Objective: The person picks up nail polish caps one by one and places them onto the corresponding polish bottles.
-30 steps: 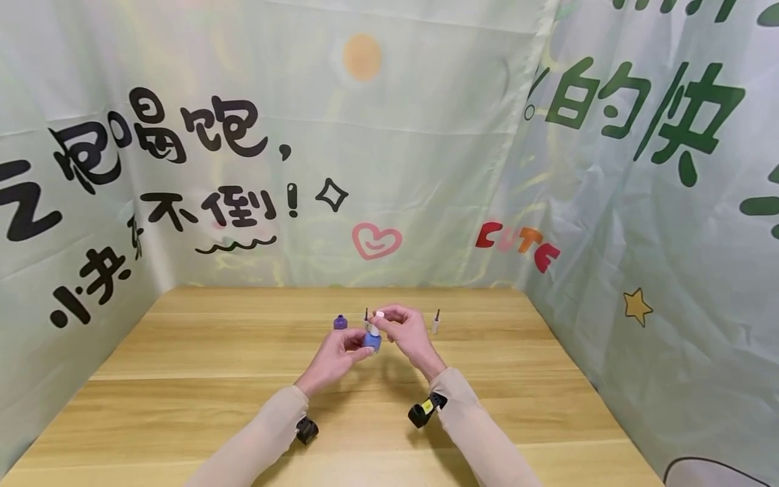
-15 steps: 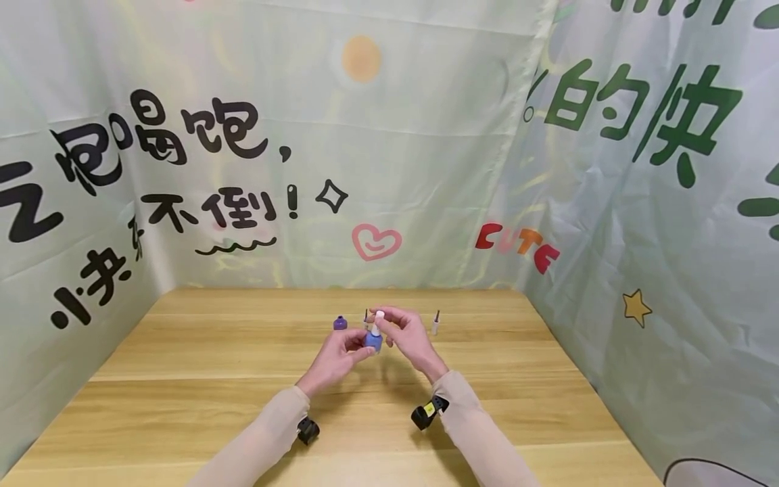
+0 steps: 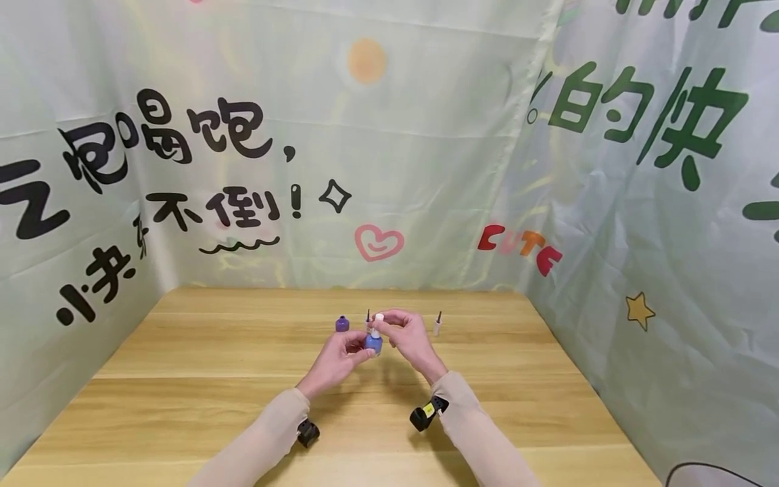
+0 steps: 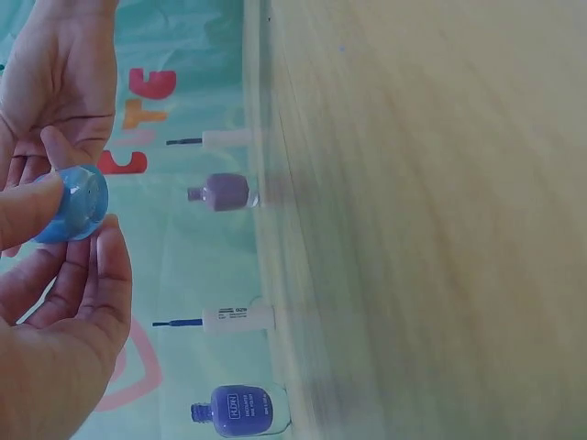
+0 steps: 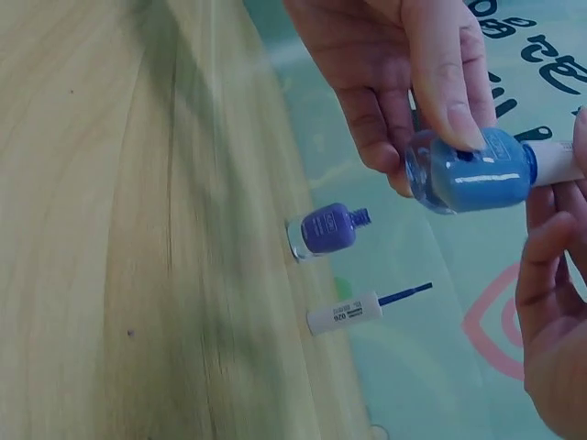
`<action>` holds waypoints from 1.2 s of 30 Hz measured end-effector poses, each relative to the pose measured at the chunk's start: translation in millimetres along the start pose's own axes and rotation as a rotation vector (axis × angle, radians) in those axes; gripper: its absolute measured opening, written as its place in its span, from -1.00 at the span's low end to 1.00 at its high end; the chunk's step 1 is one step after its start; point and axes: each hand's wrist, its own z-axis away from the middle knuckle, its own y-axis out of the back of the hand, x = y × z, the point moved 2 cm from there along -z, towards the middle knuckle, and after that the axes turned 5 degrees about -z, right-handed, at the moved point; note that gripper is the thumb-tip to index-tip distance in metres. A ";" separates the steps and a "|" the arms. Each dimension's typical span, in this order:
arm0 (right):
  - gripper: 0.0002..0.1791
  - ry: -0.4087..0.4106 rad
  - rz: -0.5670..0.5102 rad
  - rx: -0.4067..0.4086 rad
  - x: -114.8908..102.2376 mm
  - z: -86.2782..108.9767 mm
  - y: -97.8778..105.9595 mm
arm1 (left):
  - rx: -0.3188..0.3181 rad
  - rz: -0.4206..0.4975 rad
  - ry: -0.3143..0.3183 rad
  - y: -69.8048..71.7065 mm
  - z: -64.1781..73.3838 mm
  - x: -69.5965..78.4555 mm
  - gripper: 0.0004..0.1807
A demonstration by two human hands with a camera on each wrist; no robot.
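- Blue bottle (image 5: pixel 486 174), apparently nail polish, held roughly upright above the wooden surface (image 3: pixel 365 439), between a person's two bare hands.
- The left hand (image 3: pixel 331 358) has the bottle in its grip, thumb on one side and fingers round the other.
- The right hand (image 3: pixel 409 335) pinches the white cap (image 5: pixel 553 163) at the top of the bottle. The cap meets the neck; whether it is screwed fully down cannot be told.
- Step in hand, as a judgement: working the cap at the bottle's neck. One moment does not settle whether it is tightening or loosening.
- The next move seems to call for a firm left grip and a small turn of the right fingertips, with the bottle upright in case the cap comes free.
- Inside the blue bottle, colour sits above a thick clear base.
- Beyond the hands, standing in a row from left to right: an uncapped purple bottle (image 4: pixel 243 410) with deep purple contents; a labelled brush cap (image 4: pixel 238 318), dark bristles up; an uncapped mauve bottle (image 4: pixel 226 192), hidden from the head view; and a second brush cap (image 4: pixel 225 138), also bristles up.
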 end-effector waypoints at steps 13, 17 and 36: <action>-0.62 0.072 0.014 -0.154 8.3 -6.6 -0.5 | 0.001 0.007 -0.008 9.0 -1.5 1.1 -0.79; -0.64 0.075 0.039 -0.190 7.0 -8.1 1.7 | 0.001 -0.006 -0.009 10.1 -2.1 1.7 -0.81; -0.67 0.039 0.002 -0.046 -9.2 1.6 -2.5 | 0.000 0.005 -0.031 4.6 -1.3 3.8 -0.77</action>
